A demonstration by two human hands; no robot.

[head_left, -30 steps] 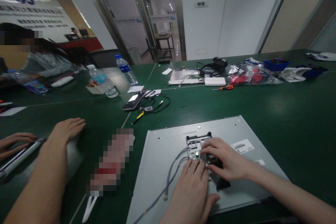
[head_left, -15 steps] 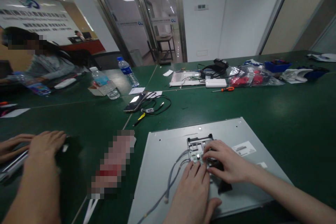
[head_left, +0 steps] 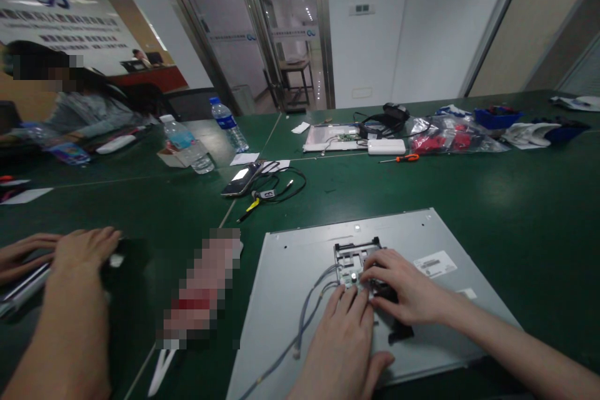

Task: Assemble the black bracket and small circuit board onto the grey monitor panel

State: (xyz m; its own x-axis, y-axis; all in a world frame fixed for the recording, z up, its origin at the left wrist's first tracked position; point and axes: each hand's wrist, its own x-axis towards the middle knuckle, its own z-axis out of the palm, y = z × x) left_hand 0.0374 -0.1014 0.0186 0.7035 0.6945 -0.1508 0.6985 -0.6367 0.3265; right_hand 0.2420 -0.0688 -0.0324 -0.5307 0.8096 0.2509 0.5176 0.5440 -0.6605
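A flat grey metal panel (head_left: 290, 275), like the back of a display, lies in front of me. Near its middle sits a green circuit board (head_left: 349, 279) in a black and silver frame (head_left: 357, 249). Two grey cables (head_left: 305, 319) run from the board toward the lower left. My left hand (head_left: 344, 337) rests with fingers stretched out, tips at the board's near edge. From the right, my right hand (head_left: 405, 287) curls thumb and fingers around the board's right side. A black flap-like piece (head_left: 400, 332) shows below that hand; the part between its fingers is mostly hidden.
At left, another person's arm and hand (head_left: 84, 256) reach over a silver object (head_left: 23, 290). Beyond the panel lie a phone (head_left: 240, 181) with black cables (head_left: 281, 197), water bottles (head_left: 229, 125), an orange-handled screwdriver (head_left: 407, 158), a white box (head_left: 385, 147) and bagged red parts (head_left: 457, 136).
Both hands stay nearly in place on the board, with only a slight shift of the fingers. The view has moved a little.
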